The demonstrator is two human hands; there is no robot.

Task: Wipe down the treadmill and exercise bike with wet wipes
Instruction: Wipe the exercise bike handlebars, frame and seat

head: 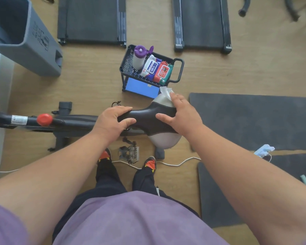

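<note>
The exercise bike's black and grey saddle (147, 114) lies across the middle of the view, its frame (74, 122) running left past a red knob (44, 119). My left hand (113, 122) grips the saddle's narrow nose. My right hand (181, 114) presses a white wet wipe (164, 91) against the saddle's wide far side, fingers spread over it. Two treadmills (92, 20) (201, 22) lie on the floor beyond.
A small black cart (179, 69) behind the bike holds a purple-lidded wipe canister (139, 57) and wipe packs (163, 72). A grey bin (25, 36) stands far left. Dark mats (254, 119) lie at right. A white cable (175, 163) and a pedal (130, 153) are near my feet.
</note>
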